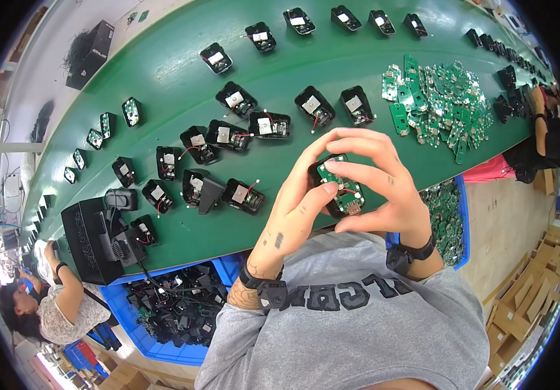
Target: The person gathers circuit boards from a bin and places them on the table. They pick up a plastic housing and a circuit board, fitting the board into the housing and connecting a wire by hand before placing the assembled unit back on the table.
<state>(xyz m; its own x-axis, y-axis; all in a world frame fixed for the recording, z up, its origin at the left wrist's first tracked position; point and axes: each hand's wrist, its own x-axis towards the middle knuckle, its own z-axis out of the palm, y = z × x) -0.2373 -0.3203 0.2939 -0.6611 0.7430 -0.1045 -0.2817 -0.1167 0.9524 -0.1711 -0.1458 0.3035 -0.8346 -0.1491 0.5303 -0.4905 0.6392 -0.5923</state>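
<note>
Close in front of my body I hold a small black plastic housing (316,170) with a green circuit board (351,195) lying over its open side. My left hand (305,196) closes around the housing's left side, its thumb on the board. My right hand (389,185) curves over from the right, fingertips at the board's upper part and thumb near its lower edge. Thin red wire shows on the board beside the thumb. Nearest on the bench are open black housings (243,195) with metal blocks and red-white wire leads, and a pile of green circuit boards (452,104).
A green bench (176,58) runs across, with more housings along its far side. A black box (88,240) stands at the left. Blue bins hold black parts (179,302) and circuit boards (445,218). Other people work at left (65,305) and right (543,130).
</note>
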